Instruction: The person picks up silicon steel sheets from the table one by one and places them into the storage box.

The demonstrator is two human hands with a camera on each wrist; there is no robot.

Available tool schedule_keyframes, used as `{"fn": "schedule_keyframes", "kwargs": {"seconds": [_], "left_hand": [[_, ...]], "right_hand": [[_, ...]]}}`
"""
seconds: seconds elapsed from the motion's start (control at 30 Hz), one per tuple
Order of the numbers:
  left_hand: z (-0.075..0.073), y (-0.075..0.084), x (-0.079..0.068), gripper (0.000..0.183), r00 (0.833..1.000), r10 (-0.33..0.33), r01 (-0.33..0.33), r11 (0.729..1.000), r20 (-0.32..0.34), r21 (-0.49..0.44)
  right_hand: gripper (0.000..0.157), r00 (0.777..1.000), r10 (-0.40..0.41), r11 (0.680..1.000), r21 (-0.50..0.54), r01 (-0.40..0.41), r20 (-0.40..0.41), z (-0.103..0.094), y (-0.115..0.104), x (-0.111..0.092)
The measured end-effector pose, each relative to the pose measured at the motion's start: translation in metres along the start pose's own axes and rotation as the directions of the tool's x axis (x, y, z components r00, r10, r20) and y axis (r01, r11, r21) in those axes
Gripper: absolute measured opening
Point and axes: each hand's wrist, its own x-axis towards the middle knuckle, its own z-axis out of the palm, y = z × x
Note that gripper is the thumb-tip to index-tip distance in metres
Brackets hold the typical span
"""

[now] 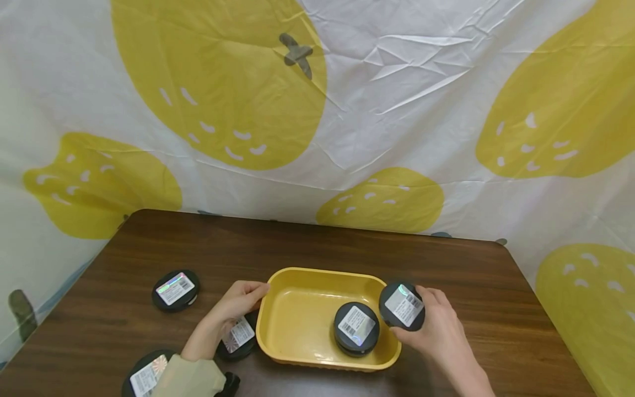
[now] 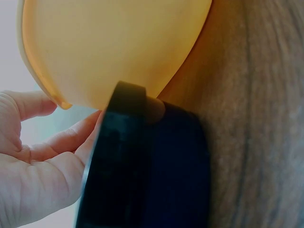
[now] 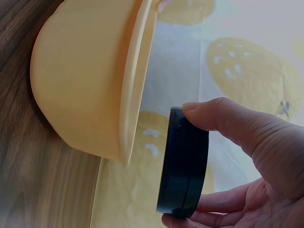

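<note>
My right hand (image 1: 439, 325) holds a flat round black container (image 1: 403, 306) by its edge, thumb on one side and fingers on the other. Its face bears a white barcode label, and it is raised at the right end of a yellow rectangular basin (image 1: 302, 322). In the right wrist view the held container (image 3: 183, 166) appears edge-on, outside the basin's rim. A similar black container (image 1: 356, 329) lies inside the basin, label up. My left hand (image 1: 238, 303) pinches the basin's left rim between thumb and fingers. Another black container (image 1: 240, 336) sits under that hand, partly hidden.
One black container (image 1: 176, 290) lies on the brown wooden table (image 1: 238, 242) at the left. A further one (image 1: 146, 375) is near the front left, partly covered by the sleeve (image 1: 190, 377). A cloth with yellow fruit prints (image 1: 397, 110) hangs behind the table.
</note>
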Motion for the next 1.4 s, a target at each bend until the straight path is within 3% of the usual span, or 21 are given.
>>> {"fn": "schedule_keyframes", "kwargs": {"seconds": [0.57, 0.8, 1.4], "left_hand": [[-0.001, -0.003, 0.001, 0.032, 1.000, 0.011, -0.011, 1.000, 0.010, -0.013], [-0.001, 0.000, 0.001, 0.031, 1.000, 0.015, -0.015, 1.000, -0.002, -0.014], [0.000, 0.001, 0.001, 0.031, 1.000, 0.002, -0.002, 1.000, 0.000, -0.015]], "right_hand": [[0.083, 1.000, -0.028, 1.000, 0.006, 0.028, 0.014, 0.012, -0.015, 0.001], [0.082, 0.996, -0.089, 0.995, 0.033, 0.089, -0.014, 0.020, -0.017, 0.001], [0.083, 0.994, -0.099, 0.994, 0.042, 0.098, 0.036, 0.036, -0.026, 0.001]]}}
